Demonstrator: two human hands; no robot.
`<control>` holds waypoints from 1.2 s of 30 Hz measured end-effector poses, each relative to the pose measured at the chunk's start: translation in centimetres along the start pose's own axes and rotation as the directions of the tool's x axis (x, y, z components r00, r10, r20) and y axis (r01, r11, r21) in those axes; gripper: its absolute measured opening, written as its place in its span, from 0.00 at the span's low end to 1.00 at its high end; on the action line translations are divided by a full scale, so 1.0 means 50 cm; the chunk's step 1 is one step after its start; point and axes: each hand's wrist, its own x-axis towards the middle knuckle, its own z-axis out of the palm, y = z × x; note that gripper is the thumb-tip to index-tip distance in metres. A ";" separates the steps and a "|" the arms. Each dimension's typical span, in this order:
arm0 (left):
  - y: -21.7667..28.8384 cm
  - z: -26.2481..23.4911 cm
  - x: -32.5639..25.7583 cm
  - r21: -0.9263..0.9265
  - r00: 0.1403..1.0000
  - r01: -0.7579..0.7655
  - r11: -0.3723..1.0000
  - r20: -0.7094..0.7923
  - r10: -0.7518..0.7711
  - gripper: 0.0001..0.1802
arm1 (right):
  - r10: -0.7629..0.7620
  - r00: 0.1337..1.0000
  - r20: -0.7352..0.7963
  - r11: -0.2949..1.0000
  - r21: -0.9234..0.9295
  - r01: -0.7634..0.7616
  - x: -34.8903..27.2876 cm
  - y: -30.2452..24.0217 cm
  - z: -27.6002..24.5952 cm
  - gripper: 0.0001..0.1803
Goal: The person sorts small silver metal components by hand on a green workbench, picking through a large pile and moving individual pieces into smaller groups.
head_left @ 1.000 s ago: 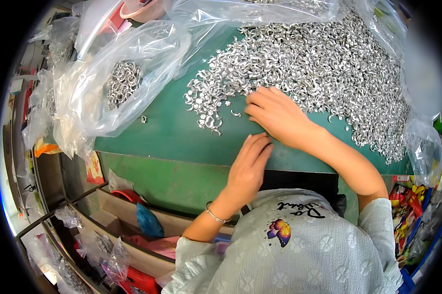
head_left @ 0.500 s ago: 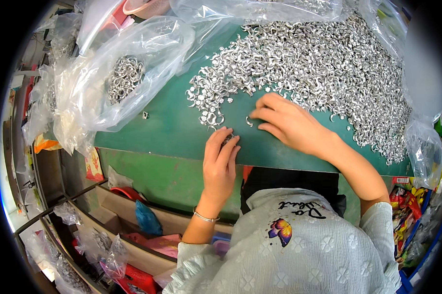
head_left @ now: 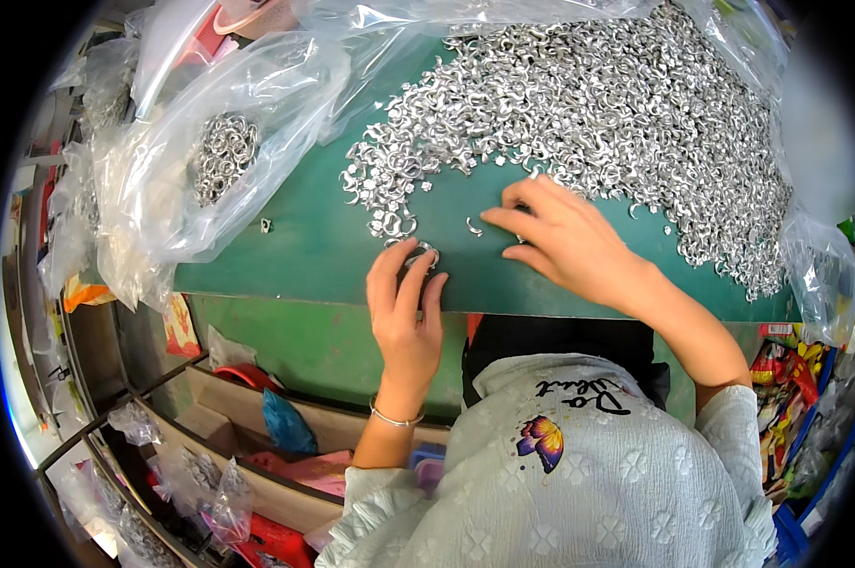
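Observation:
A large heap of small silver curved metal pieces point(head_left: 598, 114) spreads over the green tabletop point(head_left: 304, 256). My left hand point(head_left: 406, 312), with a thin bangle on its wrist, is at the near edge of the heap's left tip. Its fingers curl around a silver metal piece point(head_left: 427, 253), partly hidden by the fingertips. Over the table to the right, my right hand point(head_left: 574, 237) has thumb and forefinger apart. A single curved piece point(head_left: 474, 227) lies just left of its forefinger. Something small and silver shows beside the thumb, too small to make out.
At the left, a clear plastic bag point(head_left: 285, 95) holds silver rings point(head_left: 226, 156). One small metal piece point(head_left: 266, 225) lies apart near it. More plastic sheeting borders the heap. Below the table's left side stands an open drawer point(head_left: 210, 398) with a blue bag point(head_left: 287, 421).
My left hand has moved slightly left, its fingers somewhat more spread around the metal. The right forefinger and thumb remain apart near the single piece. The whole view has shifted a little.

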 end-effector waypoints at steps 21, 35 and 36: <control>0.131 0.110 0.031 -0.080 0.932 -0.070 0.994 0.349 0.094 0.25 | 0.357 0.934 -0.007 0.931 0.082 -0.355 -0.157 0.043 -0.116 0.09; 0.186 0.163 0.001 -0.428 0.883 0.013 0.904 0.429 0.191 0.21 | 0.350 0.936 0.027 0.920 0.177 -0.349 -0.163 0.062 -0.114 0.12; 0.191 0.163 0.004 -0.448 0.888 0.057 0.892 0.432 0.160 0.20 | 0.352 0.935 -0.031 0.925 0.165 -0.343 -0.153 0.059 -0.109 0.12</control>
